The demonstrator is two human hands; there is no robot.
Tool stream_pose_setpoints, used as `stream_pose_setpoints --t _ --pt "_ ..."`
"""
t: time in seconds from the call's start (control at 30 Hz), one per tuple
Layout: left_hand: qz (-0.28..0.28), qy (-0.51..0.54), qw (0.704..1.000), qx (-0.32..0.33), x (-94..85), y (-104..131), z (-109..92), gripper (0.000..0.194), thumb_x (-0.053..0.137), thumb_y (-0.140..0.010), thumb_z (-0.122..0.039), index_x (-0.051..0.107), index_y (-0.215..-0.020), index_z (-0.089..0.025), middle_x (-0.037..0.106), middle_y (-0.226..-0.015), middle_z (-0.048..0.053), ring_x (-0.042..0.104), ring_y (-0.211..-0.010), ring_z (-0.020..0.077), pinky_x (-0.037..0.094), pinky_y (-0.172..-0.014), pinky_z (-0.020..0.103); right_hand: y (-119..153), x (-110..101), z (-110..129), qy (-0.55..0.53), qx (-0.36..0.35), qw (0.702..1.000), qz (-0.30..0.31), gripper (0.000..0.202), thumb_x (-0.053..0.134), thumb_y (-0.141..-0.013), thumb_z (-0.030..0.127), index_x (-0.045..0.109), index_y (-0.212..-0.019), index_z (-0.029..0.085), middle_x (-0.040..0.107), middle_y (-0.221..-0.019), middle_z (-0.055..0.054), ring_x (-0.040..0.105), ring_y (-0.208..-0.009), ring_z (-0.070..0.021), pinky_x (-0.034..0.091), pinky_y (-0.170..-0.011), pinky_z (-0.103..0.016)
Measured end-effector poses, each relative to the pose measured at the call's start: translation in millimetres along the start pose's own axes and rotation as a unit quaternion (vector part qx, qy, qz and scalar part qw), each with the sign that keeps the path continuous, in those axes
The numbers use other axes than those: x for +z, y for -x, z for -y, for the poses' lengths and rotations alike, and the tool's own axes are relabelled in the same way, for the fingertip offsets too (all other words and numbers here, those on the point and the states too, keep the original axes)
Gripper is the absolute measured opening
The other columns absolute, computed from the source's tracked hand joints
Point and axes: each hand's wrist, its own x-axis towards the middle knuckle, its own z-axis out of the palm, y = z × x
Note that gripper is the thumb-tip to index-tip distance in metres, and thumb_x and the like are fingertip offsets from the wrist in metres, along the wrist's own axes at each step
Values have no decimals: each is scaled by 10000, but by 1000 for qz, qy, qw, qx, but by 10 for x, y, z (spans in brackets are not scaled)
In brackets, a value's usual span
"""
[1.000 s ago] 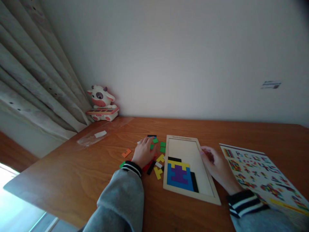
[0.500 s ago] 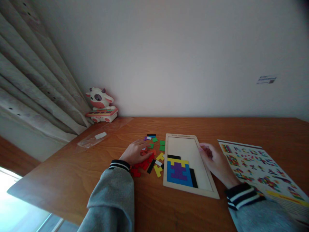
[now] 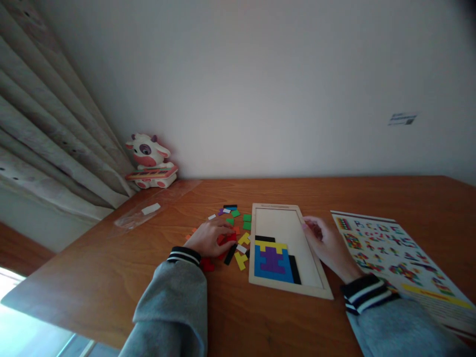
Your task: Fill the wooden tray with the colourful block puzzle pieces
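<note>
My curled right hand [image 3: 327,244] grips the pale wooden rectangular tray [image 3: 283,223], its long axis pointing away, near end angled right; left hand [image 3: 208,237] over flat coloured pieces [image 3: 241,261], grip unclear.

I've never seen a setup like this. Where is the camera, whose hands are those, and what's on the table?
There is no robot here: these are a person's own two bare hands, seen by a camera worn on their head, looking forward and down. On the wooden table is a shallow tray with black, yellow, blue and purple pieces laid in its near part. Colourful loose pieces lie left of it. The left hand is over them; whether it grips one is hidden. The right hand is at the tray's right edge. Further right lies a printed sheet. At the back left sit a toy cow and some clear plastic.
</note>
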Motion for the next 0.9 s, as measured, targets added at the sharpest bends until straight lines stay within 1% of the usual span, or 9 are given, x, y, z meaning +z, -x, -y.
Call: stream_pose_setpoints --t 0.17,0.33,0.53,0.7,0.77,0.9 --pt "-2 -8 1000 -4 9 -7 -1 276 572 -915 -403 723 -1067 -229 691 -1138 67 641 -1043 222 504 -943 351 -1 -9 5 2 -8 1000 -2 360 491 -932 465 612 -1120 184 663 -918 -80 597 -748 -195 491 -696 -349" --pt "-8 -7 1000 -14 16 -26 -16 273 574 -916 -395 711 -1094 -239 701 -1112 67 644 -1035 223 509 -929 345 0 -22 20 7 -4 1000 5 356 488 -932 465 610 -1124 192 668 -921 -78 601 -750 -196 494 -687 -345" --pt "-21 7 1000 -20 36 -31 -10 305 588 -912 -432 694 -1123 -239 707 -1082 75 651 -1016 227 515 -908 346 -1 -39 63 8 -1 1000 1 349 485 -932 466 613 -1110 195 666 -906 -74 598 -733 -195 492 -668 -342" --pt "-28 -6 999 -24 39 -31 -16 301 547 -942 -434 692 -1112 -232 698 -1111 74 645 -1037 220 509 -928 340 1 -32 54 1 0 1000 9 357 487 -936 468 613 -1115 185 670 -925 -80 606 -764 -200 496 -710 -353" --pt "-35 -17 999 -30 31 -22 12 288 514 -963 -402 690 -1121 -237 694 -1137 69 638 -1064 217 502 -948 344 0 -29 50 -1 -4 1000 8 360 487 -935 466 613 -1116 181 672 -922 -80 607 -767 -200 496 -716 -354" --pt "-47 -38 997 -48 -10 44 136 279 482 -976 -338 688 -1133 -233 694 -1154 74 632 -1080 217 499 -956 353 -4 -27 44 9 -4 1000 6 358 488 -931 473 619 -1114 194 669 -900 -71 593 -720 -190 486 -652 -335"
